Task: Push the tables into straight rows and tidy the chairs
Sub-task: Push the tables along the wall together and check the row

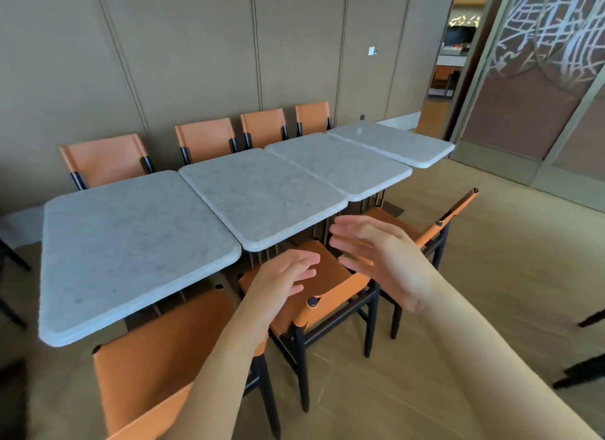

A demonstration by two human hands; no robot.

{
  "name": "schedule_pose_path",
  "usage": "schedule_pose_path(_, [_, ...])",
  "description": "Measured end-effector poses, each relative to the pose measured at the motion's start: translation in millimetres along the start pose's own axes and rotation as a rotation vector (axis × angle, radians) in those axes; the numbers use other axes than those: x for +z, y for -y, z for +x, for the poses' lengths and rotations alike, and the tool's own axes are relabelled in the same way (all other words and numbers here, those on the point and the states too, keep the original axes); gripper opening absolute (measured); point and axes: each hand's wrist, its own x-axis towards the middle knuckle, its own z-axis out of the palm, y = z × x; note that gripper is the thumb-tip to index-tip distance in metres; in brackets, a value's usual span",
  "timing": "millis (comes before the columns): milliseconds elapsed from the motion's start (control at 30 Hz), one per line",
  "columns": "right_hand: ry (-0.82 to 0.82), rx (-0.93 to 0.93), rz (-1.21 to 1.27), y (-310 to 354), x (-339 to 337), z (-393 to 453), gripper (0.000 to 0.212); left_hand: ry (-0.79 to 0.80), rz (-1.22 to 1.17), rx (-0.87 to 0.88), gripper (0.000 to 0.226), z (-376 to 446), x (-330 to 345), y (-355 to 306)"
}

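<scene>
Reaching with my left hand [281,277] and right hand [376,256], both spread and holding nothing, toward the middle chair [324,295]. It sits skewed beside 4 tables [262,190] lined edge to edge, so I reckon it needs tucking.

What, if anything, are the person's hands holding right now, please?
Nothing: the left hand and right hand hover open above the orange leather chair.

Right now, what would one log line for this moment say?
tables: four marble tops in a row | left hand: open, over middle chair | right hand: open, holding nothing | far chairs: along wall
</scene>
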Motion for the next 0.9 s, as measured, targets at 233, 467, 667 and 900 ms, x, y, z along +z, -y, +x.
schedule_pose_path(233, [0.197,0.107,-0.006,-22.2,2.6,70.2,0.024,-0.177,0.004,-0.094,0.022,13.5,-2.9,4.1])
schedule_pose_path(467, [0.42,0.211,-0.001,-51.3,50.7,124.7,0.021,-0.368,-0.036,-0.122,0.041,8.3,-43.7,30.8])
schedule_pose_path(667, [0.464,0.292,-0.072,-74.2,65.0,176.9,0.023,-0.428,-0.082,-0.181,0.026,47.8,-75.9,55.7])
schedule_pose_path(900, [0.4,0.03,-0.573,-113.8,114.4,273.8,0.021,-0.37,-0.212,-0.319,0.035,121.2,-133.0,86.8])
